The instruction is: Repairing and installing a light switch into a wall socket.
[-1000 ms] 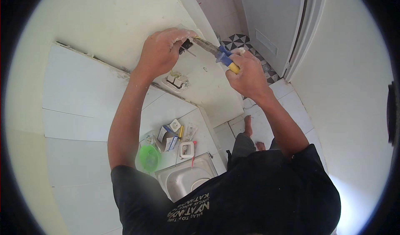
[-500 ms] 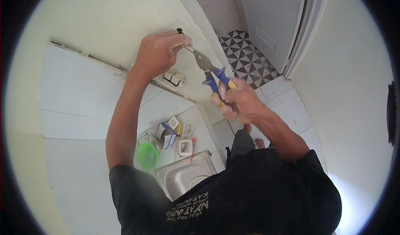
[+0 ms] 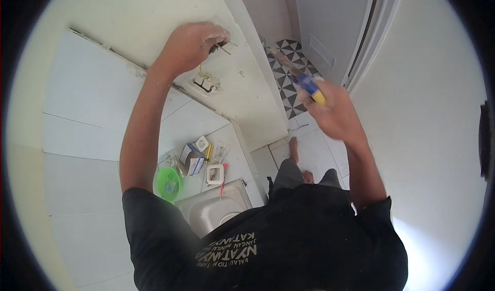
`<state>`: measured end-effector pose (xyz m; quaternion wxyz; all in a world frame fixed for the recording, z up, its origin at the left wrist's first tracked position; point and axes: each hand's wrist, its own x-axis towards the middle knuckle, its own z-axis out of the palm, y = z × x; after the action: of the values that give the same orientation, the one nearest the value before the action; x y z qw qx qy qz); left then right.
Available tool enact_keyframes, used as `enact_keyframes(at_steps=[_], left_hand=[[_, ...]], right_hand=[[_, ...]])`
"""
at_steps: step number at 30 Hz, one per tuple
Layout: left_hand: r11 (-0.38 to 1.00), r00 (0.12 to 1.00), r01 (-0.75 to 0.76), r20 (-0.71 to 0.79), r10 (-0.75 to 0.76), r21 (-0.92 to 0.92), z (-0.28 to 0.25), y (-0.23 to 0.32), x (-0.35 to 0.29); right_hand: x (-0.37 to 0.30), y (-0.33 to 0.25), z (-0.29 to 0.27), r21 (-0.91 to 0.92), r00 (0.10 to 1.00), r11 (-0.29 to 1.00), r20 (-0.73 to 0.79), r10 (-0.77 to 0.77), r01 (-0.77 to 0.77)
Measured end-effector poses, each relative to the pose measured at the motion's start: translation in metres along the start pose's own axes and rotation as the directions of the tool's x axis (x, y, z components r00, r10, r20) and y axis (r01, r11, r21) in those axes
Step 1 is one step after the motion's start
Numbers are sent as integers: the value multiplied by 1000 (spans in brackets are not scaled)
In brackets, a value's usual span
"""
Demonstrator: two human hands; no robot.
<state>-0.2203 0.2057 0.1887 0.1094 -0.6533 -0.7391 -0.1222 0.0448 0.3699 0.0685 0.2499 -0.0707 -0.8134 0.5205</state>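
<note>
High on the cream wall, my left hand (image 3: pixel 191 46) is closed, its fingers pinching thin pale wires (image 3: pixel 225 49) that stick out beside a dark hole in the wall. Just below it sits a white wall socket (image 3: pixel 205 83) with its cover off and a yellowish wire above it. My right hand (image 3: pixel 334 110) grips a pair of pliers (image 3: pixel 311 88) with blue and yellow handles, held out to the right, apart from the wires. The jaws are smeared by motion, so whether they are spread does not show.
On the tiled counter below are a green bowl (image 3: pixel 169 184), an opened small box (image 3: pixel 192 159), a yellow-handled tool (image 3: pixel 209 152), a white square frame (image 3: pixel 215 174) and a steel sink (image 3: pixel 214 208). A wall corner (image 3: pixel 252 48) juts out between my hands. Behind it stands a grey door (image 3: pixel 335 23).
The pliers have come away from the wires and swung right with my right hand. My left hand stays at the wires; their ends now show clear of the pliers.
</note>
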Motion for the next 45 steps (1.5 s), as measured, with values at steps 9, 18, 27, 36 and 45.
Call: enact_keyframes(at_steps=[9,18,27,36,45], left_hand=[[1000,1000,0,16,0,1,-2,11,-3],[1000,998,9,68,-10,14,-4,7,-5],[999,1000,-19,23,18,27,2,2,-6],[998,999,-44,-9,44,33,2,2,-6],[996,992,-88,87,88,-9,4,1,-15]], right_hand=[[57,-6,7,-153,984,988,170,49,-22],[70,5,13,7,955,997,287,73,-78],[71,4,13,57,930,981,331,158,-186],[67,18,28,86,963,993,265,56,-82],[12,-3,67,735,734,68,657,173,-674]])
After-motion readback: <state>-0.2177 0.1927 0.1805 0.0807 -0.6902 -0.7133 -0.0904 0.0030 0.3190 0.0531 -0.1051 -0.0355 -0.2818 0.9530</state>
